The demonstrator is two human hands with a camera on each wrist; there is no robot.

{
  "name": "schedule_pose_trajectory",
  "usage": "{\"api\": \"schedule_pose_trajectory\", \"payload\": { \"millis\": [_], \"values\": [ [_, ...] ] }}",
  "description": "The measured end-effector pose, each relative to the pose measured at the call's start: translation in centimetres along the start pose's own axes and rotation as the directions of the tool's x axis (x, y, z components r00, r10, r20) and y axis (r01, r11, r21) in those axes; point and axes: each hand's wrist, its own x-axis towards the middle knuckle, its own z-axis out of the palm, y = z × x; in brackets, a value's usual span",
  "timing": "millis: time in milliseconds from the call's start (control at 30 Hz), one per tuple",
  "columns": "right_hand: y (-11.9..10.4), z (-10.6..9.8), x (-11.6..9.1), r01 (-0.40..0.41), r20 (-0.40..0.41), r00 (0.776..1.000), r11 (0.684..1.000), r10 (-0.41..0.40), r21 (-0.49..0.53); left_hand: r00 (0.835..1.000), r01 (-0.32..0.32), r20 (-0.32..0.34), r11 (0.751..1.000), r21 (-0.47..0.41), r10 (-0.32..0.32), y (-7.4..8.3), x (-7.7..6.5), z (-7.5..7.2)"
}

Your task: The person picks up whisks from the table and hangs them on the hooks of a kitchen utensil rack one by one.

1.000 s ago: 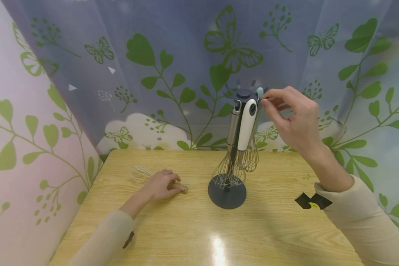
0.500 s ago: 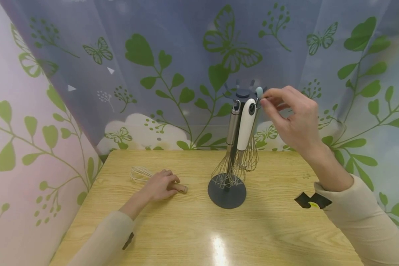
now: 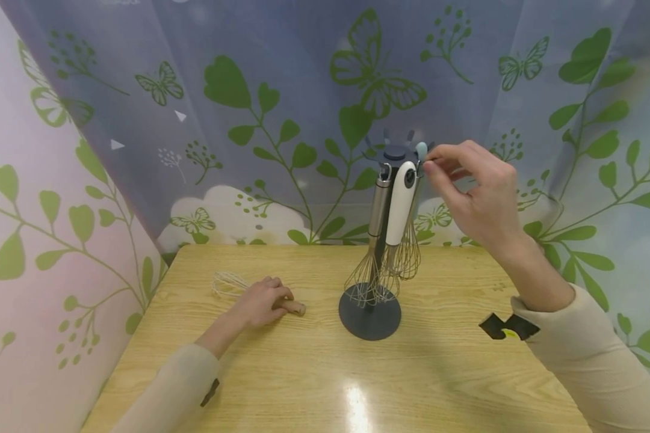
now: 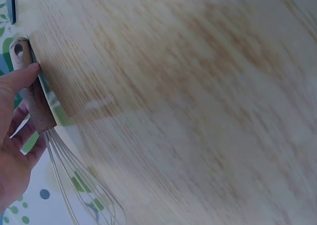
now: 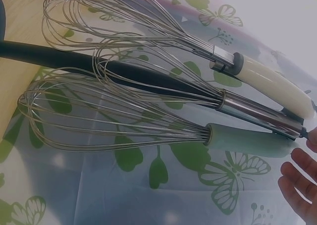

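On the table's left side, my left hand (image 3: 262,302) grips a wooden-handled whisk (image 3: 294,307) with pale wires. The left wrist view shows the thumb on its wooden handle (image 4: 34,98) and fingers behind. At the dark stand, the thumb and index finger of my right hand (image 3: 473,183) pinch the top end of a steel-handled whisk (image 5: 260,115), right at a hook. A white-handled whisk (image 3: 402,204) hangs in front, and another steel-handled whisk (image 3: 380,207) hangs to its left. Close by the right fingertips is a light green-handled whisk (image 5: 250,140).
The dark stand (image 3: 369,325) has a round base, a pole and several hooks (image 3: 410,136) around its top. It stands on the wooden table (image 3: 281,373), near the back edge. A printed curtain (image 3: 281,54) hangs close behind, with another at the left.
My left thumb has drawn in around the wooden handle, leaving more of its end showing. My right hand stays at the hook, almost unmoved.
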Motion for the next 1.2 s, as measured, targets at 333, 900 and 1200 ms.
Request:
{"api": "schedule_pose_trajectory", "payload": {
  "millis": [333, 900, 1200],
  "values": [
    [-0.1, 0.0, 0.0, -0.002, 0.004, 1.0, 1.0, 0.002, -0.002, 1.0, -0.022, 0.006, 1.0, -0.007, 0.022, -0.1, -0.1, 0.1],
    [0.0, -0.1, 0.1, -0.01, 0.027, 1.0, 1.0, 0.011, -0.023, 0.999, -0.018, -0.039, 0.999, -0.051, 0.016, 0.4, 0.2, -0.6],
    [0.0, -0.2, 0.1, -0.015, 0.044, 0.999, 0.999, 0.016, -0.032, 0.998, 0.013, -0.066, 0.999, -0.043, -0.016, 0.4, 0.7, -1.0]
  ]
}}
